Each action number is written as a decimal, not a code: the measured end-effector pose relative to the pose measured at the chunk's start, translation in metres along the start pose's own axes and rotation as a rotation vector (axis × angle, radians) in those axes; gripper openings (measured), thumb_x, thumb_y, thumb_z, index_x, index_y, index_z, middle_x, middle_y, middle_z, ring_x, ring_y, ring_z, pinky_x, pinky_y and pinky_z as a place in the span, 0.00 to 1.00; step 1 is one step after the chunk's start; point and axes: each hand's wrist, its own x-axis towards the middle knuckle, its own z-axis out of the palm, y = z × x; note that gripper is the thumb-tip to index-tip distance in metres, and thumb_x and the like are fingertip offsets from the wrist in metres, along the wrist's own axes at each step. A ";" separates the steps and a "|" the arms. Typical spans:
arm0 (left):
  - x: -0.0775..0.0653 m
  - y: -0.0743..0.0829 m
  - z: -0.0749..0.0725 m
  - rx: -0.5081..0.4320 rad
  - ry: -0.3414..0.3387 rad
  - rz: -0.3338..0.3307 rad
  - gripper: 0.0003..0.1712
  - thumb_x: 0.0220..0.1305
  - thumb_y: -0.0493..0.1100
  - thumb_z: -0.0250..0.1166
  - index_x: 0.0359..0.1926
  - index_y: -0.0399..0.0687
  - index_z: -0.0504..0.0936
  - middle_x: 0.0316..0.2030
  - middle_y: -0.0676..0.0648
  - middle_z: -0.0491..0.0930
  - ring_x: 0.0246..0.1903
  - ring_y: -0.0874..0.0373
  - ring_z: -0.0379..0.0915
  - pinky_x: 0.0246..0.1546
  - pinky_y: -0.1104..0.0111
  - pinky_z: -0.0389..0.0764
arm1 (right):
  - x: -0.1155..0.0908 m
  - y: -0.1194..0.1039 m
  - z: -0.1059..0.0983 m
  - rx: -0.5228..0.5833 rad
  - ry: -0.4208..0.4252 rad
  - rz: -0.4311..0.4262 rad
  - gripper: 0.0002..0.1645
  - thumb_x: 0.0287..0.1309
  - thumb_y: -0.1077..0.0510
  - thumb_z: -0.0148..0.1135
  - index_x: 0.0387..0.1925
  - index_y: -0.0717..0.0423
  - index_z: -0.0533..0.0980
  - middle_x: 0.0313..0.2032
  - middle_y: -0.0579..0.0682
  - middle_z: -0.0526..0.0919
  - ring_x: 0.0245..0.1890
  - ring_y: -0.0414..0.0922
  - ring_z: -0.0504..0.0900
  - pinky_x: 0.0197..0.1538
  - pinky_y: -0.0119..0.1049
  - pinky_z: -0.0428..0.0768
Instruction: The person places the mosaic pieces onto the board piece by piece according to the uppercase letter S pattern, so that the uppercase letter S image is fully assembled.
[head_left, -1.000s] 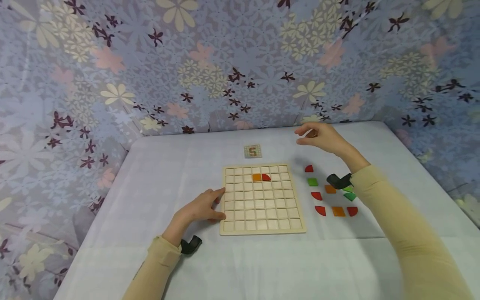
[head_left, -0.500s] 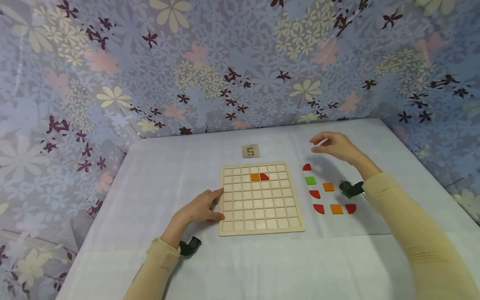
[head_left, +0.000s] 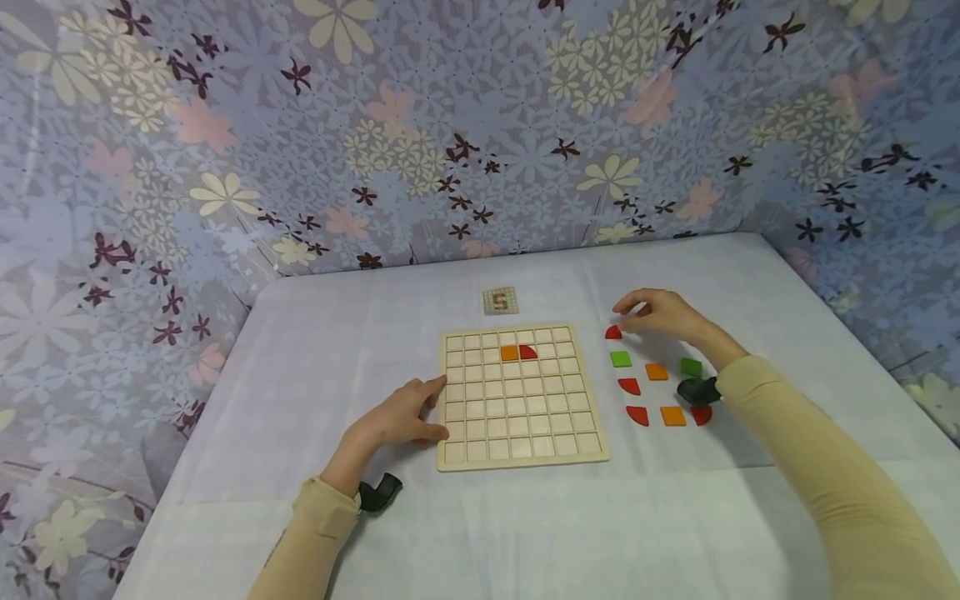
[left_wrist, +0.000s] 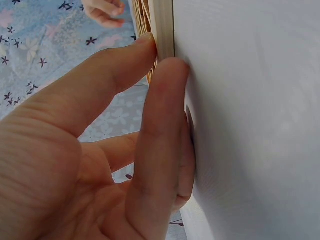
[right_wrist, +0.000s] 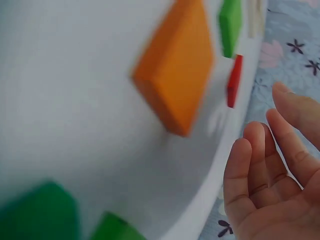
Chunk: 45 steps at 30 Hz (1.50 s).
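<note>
A pale wooden grid board [head_left: 495,407] lies on the white table, with an orange square [head_left: 510,352] and a red quarter-circle tile [head_left: 528,352] in neighbouring cells of an upper row. My left hand [head_left: 405,417] rests at the board's left edge, its thumb and fingertips touching the rim. My right hand [head_left: 663,315] is above the table right of the board, fingers loosely bent with nothing between them. Its fingertips are close to a loose red quarter-circle tile [head_left: 613,332]. The right wrist view shows the hand apart from that red tile [right_wrist: 234,82].
More loose tiles lie right of the board: a light green square [head_left: 621,359], an orange square [head_left: 656,372], a darker green piece [head_left: 691,367] and several others. A small pattern card [head_left: 500,301] lies behind the board. Floral cloth [head_left: 420,133] rises behind the table.
My right hand has moved right, then lowered toward the farthest loose red quarter-circle tile. My left hand stays at the board's edge. The view has shifted slightly.
</note>
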 end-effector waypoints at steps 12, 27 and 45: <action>-0.001 0.000 0.000 -0.005 -0.002 -0.009 0.48 0.55 0.45 0.72 0.70 0.36 0.57 0.37 0.48 0.67 0.24 0.60 0.68 0.33 0.67 0.67 | 0.003 -0.004 0.014 -0.079 -0.038 -0.009 0.19 0.53 0.58 0.69 0.46 0.60 0.79 0.46 0.57 0.77 0.39 0.52 0.74 0.48 0.48 0.70; -0.001 0.000 0.000 0.003 -0.001 -0.003 0.47 0.54 0.44 0.72 0.70 0.36 0.58 0.37 0.48 0.67 0.25 0.60 0.68 0.34 0.67 0.68 | 0.003 -0.008 0.013 -0.116 -0.024 -0.067 0.14 0.53 0.63 0.68 0.43 0.61 0.80 0.43 0.57 0.77 0.40 0.53 0.77 0.48 0.49 0.73; 0.000 -0.001 0.000 -0.007 -0.012 -0.005 0.48 0.55 0.45 0.72 0.70 0.37 0.57 0.37 0.48 0.67 0.20 0.61 0.70 0.34 0.67 0.68 | 0.017 -0.072 -0.002 0.010 0.056 -0.230 0.17 0.53 0.62 0.69 0.46 0.60 0.80 0.43 0.53 0.79 0.38 0.49 0.80 0.41 0.42 0.77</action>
